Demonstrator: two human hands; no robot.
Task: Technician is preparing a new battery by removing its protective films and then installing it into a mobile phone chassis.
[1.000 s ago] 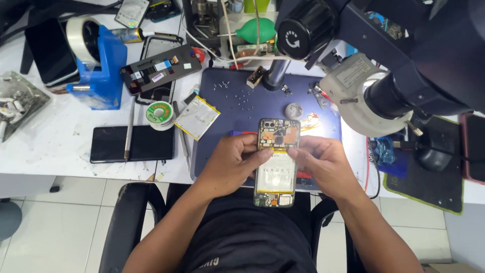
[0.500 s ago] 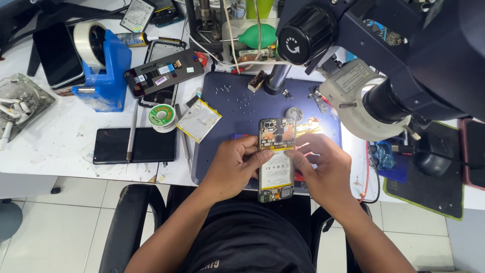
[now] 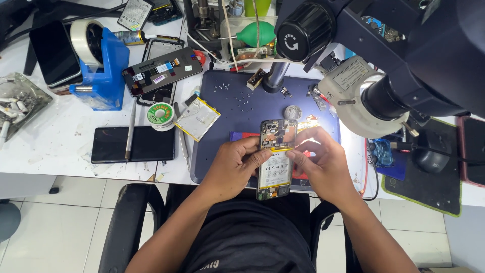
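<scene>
An opened smartphone [image 3: 275, 162] with its back cover off, showing a white battery and circuit board, is held upright over the dark blue work mat [image 3: 237, 116]. My left hand [image 3: 233, 167] grips its left edge, thumb on the battery. My right hand [image 3: 321, 162] holds the right edge, its fingertips pinching at a yellow strip near the battery's top. Both hands are over the front edge of the table.
A loose battery [image 3: 198, 118], a solder wire spool [image 3: 160, 114], a dark phone [image 3: 134, 144] with tweezers, a blue tape dispenser [image 3: 98, 65] and a phone screen [image 3: 161, 71] lie at left. A large microscope [image 3: 379, 55] hangs over the right. Small screws dot the mat.
The view has shifted slightly. The phone has come a little nearer to me, and my right fingers have closed in on the yellow strip at the battery's top.
</scene>
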